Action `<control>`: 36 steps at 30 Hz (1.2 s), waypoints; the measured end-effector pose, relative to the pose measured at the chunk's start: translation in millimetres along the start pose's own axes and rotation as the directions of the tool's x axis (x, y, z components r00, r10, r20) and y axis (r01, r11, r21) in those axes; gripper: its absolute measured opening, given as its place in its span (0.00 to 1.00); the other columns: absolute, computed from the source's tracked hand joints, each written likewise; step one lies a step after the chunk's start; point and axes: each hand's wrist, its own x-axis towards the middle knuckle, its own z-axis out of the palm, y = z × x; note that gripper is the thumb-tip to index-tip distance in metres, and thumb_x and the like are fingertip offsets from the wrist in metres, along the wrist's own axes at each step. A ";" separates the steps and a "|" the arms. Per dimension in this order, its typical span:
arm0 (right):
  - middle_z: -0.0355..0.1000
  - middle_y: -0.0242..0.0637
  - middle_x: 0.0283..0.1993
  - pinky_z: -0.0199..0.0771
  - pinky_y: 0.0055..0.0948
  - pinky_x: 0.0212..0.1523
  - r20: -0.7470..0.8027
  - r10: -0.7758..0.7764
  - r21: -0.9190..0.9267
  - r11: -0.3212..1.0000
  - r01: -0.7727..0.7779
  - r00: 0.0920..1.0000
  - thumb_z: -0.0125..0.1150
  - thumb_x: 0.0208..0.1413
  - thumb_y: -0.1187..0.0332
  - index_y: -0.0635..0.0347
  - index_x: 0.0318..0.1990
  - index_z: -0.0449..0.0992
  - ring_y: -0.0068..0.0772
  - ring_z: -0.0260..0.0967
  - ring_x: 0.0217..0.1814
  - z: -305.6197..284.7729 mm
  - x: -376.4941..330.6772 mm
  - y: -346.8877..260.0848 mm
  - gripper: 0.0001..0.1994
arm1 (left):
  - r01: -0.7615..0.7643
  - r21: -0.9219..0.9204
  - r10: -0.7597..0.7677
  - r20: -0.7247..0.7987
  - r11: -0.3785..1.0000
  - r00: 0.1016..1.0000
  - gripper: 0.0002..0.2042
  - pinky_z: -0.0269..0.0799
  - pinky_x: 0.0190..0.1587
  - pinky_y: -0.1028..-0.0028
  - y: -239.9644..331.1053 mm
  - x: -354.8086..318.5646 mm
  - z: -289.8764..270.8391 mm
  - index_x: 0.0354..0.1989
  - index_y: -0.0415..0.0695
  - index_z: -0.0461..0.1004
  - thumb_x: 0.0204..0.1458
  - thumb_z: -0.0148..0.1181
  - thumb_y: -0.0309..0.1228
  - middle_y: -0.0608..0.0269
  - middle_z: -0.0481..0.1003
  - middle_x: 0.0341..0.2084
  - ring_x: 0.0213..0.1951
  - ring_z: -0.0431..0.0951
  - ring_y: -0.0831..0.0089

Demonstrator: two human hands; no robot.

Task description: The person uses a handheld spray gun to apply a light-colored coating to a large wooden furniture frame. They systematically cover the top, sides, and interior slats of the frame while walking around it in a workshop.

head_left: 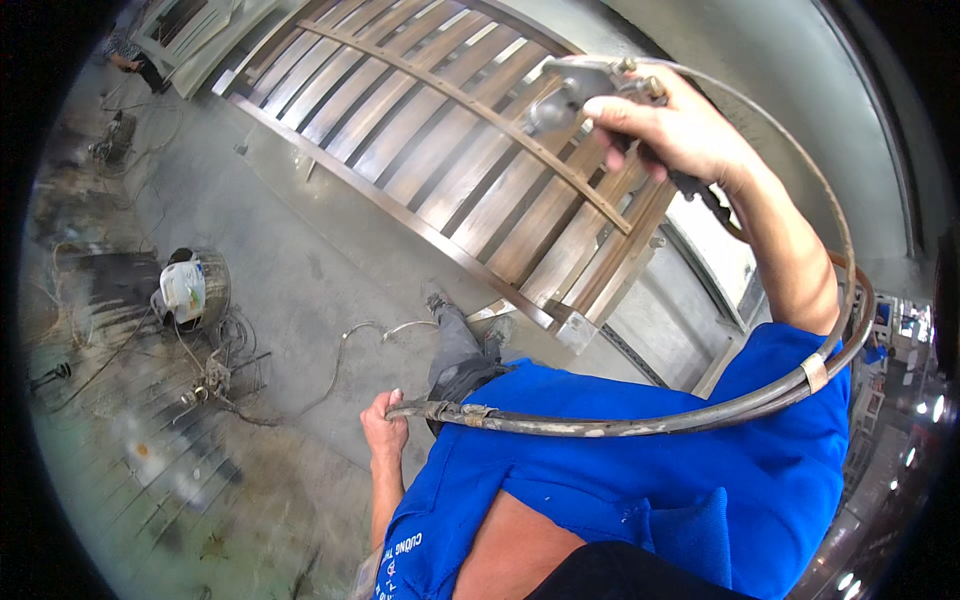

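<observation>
My right hand (690, 130) is raised and closed round the handle of a metal spray gun (580, 88). The gun's front end is over a slatted brown wooden frame (430, 165), and a pale haze hangs over the slats. From the gun a thin hose curves down past my right arm. It meets a thicker pair of taped grey hoses (610, 427) that crosses my blue shirt. At my left side, my left hand (385, 425) is closed round the far end of these hoses. The slatted frame is tilted and glossy, with a lengthwise batten across its slats.
A stained drum with a white container (182, 292) stands on the floor at the left. Near it are a small pump-like device (213, 380) and tangled hoses. A loose hose (345, 340) trails by my feet. Another person (140, 62) is at the far left.
</observation>
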 end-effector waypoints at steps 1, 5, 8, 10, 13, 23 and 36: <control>0.76 0.27 0.33 0.70 0.21 0.23 -0.008 0.080 -0.029 0.996 -0.080 0.997 0.61 0.65 0.57 0.47 0.67 0.72 0.15 0.73 0.29 3.6 -1.4 -2.0 0.24 | -0.008 0.004 0.008 0.021 1.000 1.000 0.14 0.69 0.28 0.60 1.8 0.5 1.5 0.29 0.39 0.79 0.62 0.61 0.36 0.44 0.72 0.17 0.21 0.73 0.48; 0.71 0.27 0.30 0.65 0.19 0.17 -0.338 -0.054 -0.421 0.902 -0.100 0.940 0.58 0.67 0.59 0.45 0.70 0.68 0.16 0.72 0.27 -27.6 20.6 4.3 0.25 | 0.000 -0.012 0.000 -0.018 1.000 1.000 0.13 0.70 0.28 0.61 3.5 0.6 5.8 0.30 0.38 0.79 0.62 0.62 0.35 0.43 0.73 0.18 0.21 0.74 0.47; 0.81 0.38 0.46 0.77 0.28 0.28 -0.462 0.101 -0.447 0.832 -0.330 0.881 0.57 0.61 0.64 0.53 0.69 0.69 0.27 0.74 0.31 -80.5 33.9 17.7 0.27 | -0.020 -0.009 0.020 -0.074 1.000 0.997 0.12 0.70 0.28 0.61 2.2 -7.3 6.9 0.30 0.38 0.80 0.61 0.62 0.34 0.44 0.73 0.18 0.21 0.75 0.48; 0.81 0.37 0.48 0.77 0.27 0.28 -0.479 0.094 -0.366 0.882 -0.296 0.873 0.57 0.62 0.66 0.57 0.69 0.68 0.26 0.75 0.33 -93.0 30.5 29.2 0.27 | -0.122 0.015 0.123 -0.141 0.992 0.982 0.11 0.70 0.28 0.62 2.2 -10.5 7.7 0.30 0.38 0.80 0.61 0.62 0.34 0.45 0.73 0.17 0.20 0.75 0.49; 0.71 0.27 0.31 0.64 0.17 0.17 -0.383 0.138 -0.323 0.906 -0.272 0.913 0.59 0.66 0.60 0.42 0.72 0.67 0.15 0.72 0.27 -75.6 4.9 35.0 0.27 | -0.033 0.055 0.035 -0.052 0.998 0.998 0.11 0.70 0.28 0.61 3.9 -11.9 9.2 0.30 0.39 0.80 0.61 0.62 0.34 0.45 0.73 0.17 0.21 0.76 0.49; 0.72 0.25 0.28 0.66 0.18 0.18 -0.275 0.127 -0.217 0.958 -0.190 0.953 0.59 0.66 0.60 0.46 0.71 0.68 0.14 0.72 0.28 -39.2 -26.6 27.7 0.26 | -0.045 0.038 0.044 0.024 0.998 0.999 0.11 0.70 0.27 0.62 -0.8 7.3 2.5 0.31 0.39 0.80 0.61 0.63 0.34 0.45 0.74 0.17 0.21 0.75 0.49; 0.74 0.26 0.31 0.66 0.19 0.19 -0.202 0.315 -0.175 0.920 -0.350 0.928 0.59 0.64 0.61 0.49 0.69 0.71 0.14 0.70 0.26 -30.3 -72.2 23.9 0.25 | -0.016 0.051 0.012 0.086 0.999 0.996 0.12 0.70 0.28 0.61 -2.6 -6.0 0.5 0.30 0.39 0.79 0.63 0.60 0.35 0.46 0.72 0.17 0.20 0.75 0.50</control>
